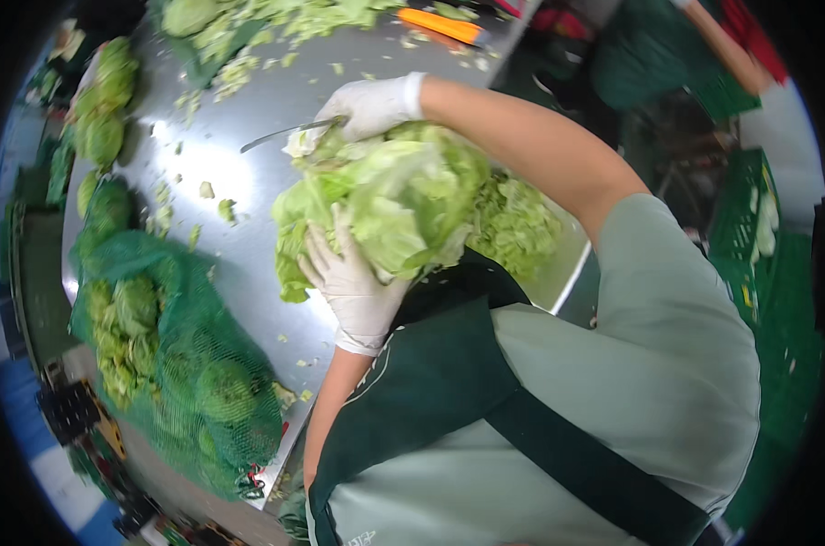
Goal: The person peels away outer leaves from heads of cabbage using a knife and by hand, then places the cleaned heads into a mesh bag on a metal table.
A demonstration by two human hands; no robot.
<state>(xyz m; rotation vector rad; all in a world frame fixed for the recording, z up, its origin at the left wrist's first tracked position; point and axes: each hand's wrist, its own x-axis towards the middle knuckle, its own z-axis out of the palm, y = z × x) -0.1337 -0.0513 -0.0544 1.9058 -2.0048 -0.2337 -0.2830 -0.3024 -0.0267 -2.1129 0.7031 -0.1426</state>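
Both my hands wear whitish gloves. My left hand (351,283) lies with spread fingers against the near left side of a large leafy lettuce head (405,205), supporting it. At the lettuce's far side, my right hand (375,108) grips a knife (289,134), whose thin curved blade points left over the steel table (241,170). The fingers of my right hand are curled, and the handle is mostly hidden in them. Below and right of the lettuce stands a white bin (569,273) with cut lettuce leaves (514,225) in it, partly hidden by my right arm.
A green mesh sack (214,362) of lettuce heads lies on the table's left side, with more heads (105,102) beyond. Trimmings and an orange-handled tool (441,26) lie at the far side. Another person's arm (726,48) and green crates (747,218) are at the right.
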